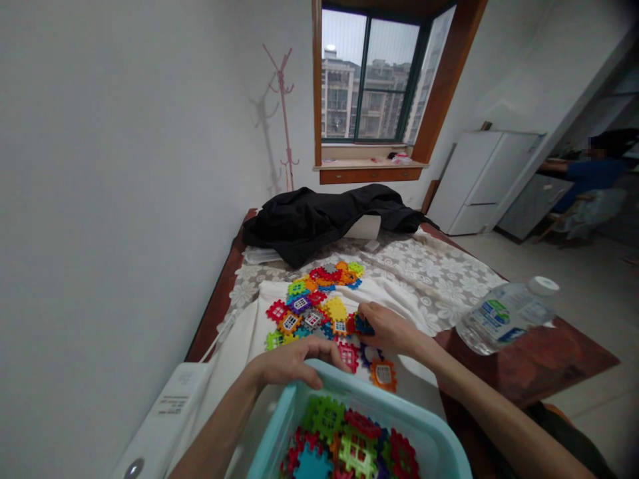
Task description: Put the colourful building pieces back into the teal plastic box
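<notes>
While resting over the far rim of the light blue basket (439, 439), left hand (294, 362) lies curled, fingers bent down along the plastic edge, gripping the rim. Right hand (387, 327) reaches out over the white cloth (429, 303), fingertips pinched shut on a dark blue toy tile (363, 325) at the near edge of the scattered pile of toy tiles (319, 299). Spread across the cloth on the bed (449, 263): red, orange, yellow, green and blue pieces with toothed edges, some carrying little window panels. More such tiles heaped inside the basket, nearest the camera. Just right of the right forearm, a clear water bottle (504, 316) with a white cap, tilted. Farther back on the bed, a black garment (324, 219) lying crumpled, below the window (372, 80). Pink coat stand (284, 113) against the wall at left
</notes>
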Motion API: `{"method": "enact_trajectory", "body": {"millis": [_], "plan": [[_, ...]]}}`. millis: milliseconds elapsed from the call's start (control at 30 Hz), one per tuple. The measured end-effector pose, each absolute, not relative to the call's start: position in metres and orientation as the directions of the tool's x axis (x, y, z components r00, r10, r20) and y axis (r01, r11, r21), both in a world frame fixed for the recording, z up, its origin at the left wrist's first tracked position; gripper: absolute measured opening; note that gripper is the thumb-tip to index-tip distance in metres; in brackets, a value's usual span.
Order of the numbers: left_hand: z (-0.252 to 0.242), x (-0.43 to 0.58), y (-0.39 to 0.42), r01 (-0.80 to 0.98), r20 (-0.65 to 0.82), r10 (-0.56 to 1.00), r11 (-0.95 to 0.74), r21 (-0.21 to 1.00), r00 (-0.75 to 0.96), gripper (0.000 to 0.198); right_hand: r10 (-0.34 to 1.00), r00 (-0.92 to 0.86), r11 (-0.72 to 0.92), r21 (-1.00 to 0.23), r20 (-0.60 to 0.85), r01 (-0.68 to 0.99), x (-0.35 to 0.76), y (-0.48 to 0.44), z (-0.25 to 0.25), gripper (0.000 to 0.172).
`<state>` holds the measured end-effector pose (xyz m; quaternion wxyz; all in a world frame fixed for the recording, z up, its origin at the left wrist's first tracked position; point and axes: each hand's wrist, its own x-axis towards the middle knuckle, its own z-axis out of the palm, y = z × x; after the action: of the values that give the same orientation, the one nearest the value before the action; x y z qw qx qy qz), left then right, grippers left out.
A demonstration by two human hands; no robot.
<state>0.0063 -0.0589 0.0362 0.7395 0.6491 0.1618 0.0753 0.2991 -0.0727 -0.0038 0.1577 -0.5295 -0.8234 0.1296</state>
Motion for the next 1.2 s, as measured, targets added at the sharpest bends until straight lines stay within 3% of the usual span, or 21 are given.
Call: {"method": "enact_trajectory", "body": {"millis": [267,500,767,1033,1200], "plan": [[0.036,0.006,-0.059,0.122,-0.176,0.322,0.180,0.976,0.930,0.044,0.911,-0.404,0.385,-0.532,0.087,0.754,0.310,-0.110,0.010,0.027],[0.037,0.008,-0.060,0.109,-0.161,0.340,0.167,0.980,0.927,0.039,0.908,-0.413,0.398,-0.452,0.070,0.799,0.307,-0.120,-0.005,0.025],[0.038,0.008,-0.060,0.113,-0.186,0.350,0.221,0.969,0.918,0.041,0.943,-0.314,0.320,-0.572,0.114,0.755,0.315,-0.148,0.008,0.018],[0.037,0.008,-0.059,0.116,-0.181,0.350,0.200,0.973,0.919,0.041,0.969,-0.213,0.247,-0.530,0.126,0.811,0.291,-0.172,-0.046,0.029],[0.036,0.007,-0.059,0.110,-0.178,0.346,0.207,0.972,0.921,0.042,0.975,-0.204,0.217,-0.594,0.089,0.775,0.295,-0.167,-0.034,0.028]]}}
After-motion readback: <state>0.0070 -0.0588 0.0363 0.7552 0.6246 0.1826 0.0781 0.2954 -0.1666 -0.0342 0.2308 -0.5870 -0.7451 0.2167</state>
